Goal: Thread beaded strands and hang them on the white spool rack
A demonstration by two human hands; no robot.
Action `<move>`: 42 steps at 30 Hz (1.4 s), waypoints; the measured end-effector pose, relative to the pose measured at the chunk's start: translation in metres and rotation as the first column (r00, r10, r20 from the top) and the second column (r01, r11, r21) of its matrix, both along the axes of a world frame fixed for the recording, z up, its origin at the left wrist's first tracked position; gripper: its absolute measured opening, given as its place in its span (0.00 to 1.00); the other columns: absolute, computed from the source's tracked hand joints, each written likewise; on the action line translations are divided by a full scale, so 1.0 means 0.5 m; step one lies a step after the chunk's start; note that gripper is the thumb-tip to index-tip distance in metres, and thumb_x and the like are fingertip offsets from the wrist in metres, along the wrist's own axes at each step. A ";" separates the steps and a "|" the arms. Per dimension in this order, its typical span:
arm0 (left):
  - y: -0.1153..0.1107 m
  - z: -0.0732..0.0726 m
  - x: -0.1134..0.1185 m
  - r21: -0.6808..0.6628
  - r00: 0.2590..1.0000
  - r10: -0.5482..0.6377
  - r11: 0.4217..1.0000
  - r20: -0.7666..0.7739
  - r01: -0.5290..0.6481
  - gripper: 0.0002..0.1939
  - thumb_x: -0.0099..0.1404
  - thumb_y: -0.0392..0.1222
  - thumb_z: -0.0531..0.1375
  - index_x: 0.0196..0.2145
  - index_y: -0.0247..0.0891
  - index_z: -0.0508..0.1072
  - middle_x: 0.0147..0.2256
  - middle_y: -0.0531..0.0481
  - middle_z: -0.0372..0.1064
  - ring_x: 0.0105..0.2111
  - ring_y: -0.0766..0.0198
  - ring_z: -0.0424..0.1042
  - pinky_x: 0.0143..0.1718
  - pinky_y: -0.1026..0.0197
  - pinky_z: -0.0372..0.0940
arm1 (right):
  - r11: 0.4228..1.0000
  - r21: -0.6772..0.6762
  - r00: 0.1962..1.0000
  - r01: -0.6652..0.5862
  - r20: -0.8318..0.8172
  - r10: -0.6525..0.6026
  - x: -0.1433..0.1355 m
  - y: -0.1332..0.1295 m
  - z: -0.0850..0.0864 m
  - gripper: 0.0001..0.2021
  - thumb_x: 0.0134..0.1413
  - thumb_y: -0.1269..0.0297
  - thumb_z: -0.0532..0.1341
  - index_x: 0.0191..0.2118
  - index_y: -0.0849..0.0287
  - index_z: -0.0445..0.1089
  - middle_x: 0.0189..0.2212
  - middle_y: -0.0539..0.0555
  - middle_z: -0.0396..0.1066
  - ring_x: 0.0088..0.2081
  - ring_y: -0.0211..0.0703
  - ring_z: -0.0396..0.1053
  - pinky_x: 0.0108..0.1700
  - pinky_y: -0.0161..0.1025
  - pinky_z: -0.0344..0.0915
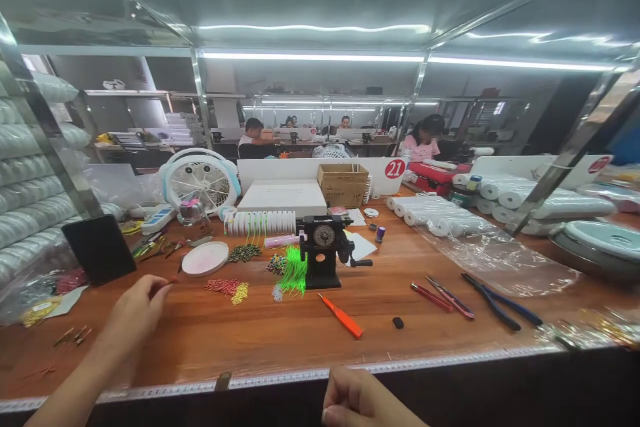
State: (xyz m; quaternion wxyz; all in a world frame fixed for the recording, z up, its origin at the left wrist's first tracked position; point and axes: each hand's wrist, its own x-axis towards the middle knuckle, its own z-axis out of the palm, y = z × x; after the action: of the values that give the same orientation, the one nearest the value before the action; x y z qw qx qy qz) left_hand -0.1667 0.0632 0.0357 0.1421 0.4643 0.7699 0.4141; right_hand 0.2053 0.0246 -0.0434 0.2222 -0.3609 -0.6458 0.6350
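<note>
My left hand (pixel 143 303) is over the left part of the wooden table, thumb and forefinger pinched on a tiny reddish thing (pixel 173 279) too small to name. Just beyond it is a round white dish (pixel 205 259), with piles of red pieces (pixel 223 287) and yellow pieces (pixel 240 293) to the right. My right hand (pixel 353 397) is curled at the table's front edge; whatever it may hold is hidden. A black hand-cranked machine (pixel 323 253) stands mid-table beside bright green strands (pixel 293 271). In front of it lies an orange-handled tool (pixel 343 315).
Red-handled tools (pixel 431 297), dark pliers (pixel 500 300) and a small black object (pixel 398 323) lie to the right. White wrapped rolls (pixel 430 213), a fan (pixel 201 180), a cardboard box (pixel 343 185) and a black tablet (pixel 99 250) stand farther back. People sit at benches beyond.
</note>
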 end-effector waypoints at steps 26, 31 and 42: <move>-0.011 -0.058 0.497 0.235 0.155 -0.431 0.720 0.889 0.653 0.14 0.55 0.49 0.64 0.30 0.37 0.67 0.22 0.55 0.64 0.23 0.70 0.62 0.27 0.66 0.60 | 0.854 -0.093 0.745 0.511 -0.446 -0.495 -0.009 0.081 0.098 0.18 0.45 0.52 0.64 0.26 0.64 0.61 0.16 0.51 0.65 0.15 0.35 0.61 0.20 0.34 0.60; -0.006 -0.046 0.501 0.212 0.291 -0.438 0.792 0.851 0.572 0.19 0.46 0.51 0.69 0.28 0.37 0.67 0.20 0.56 0.63 0.22 0.70 0.61 0.27 0.66 0.60 | 0.747 0.122 0.738 0.653 -0.327 -0.591 0.002 0.081 0.096 0.16 0.48 0.55 0.63 0.25 0.65 0.66 0.20 0.52 0.67 0.22 0.34 0.64 0.26 0.32 0.61; -0.015 -0.028 0.483 0.119 0.172 -0.218 0.884 0.961 0.452 0.27 0.40 0.38 0.73 0.35 0.38 0.64 0.27 0.53 0.70 0.25 0.67 0.70 0.28 0.65 0.68 | 0.836 -0.328 0.704 0.439 -0.453 -0.547 -0.004 0.057 0.113 0.18 0.33 0.58 0.70 0.24 0.69 0.68 0.24 0.56 0.69 0.22 0.37 0.67 0.30 0.37 0.65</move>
State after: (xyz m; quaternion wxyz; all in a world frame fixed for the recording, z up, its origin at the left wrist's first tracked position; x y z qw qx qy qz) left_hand 0.0750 0.0559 0.0218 0.7096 0.2580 0.4365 0.4893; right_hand 0.2032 0.0529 0.0130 0.5171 -0.3517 -0.3724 0.6857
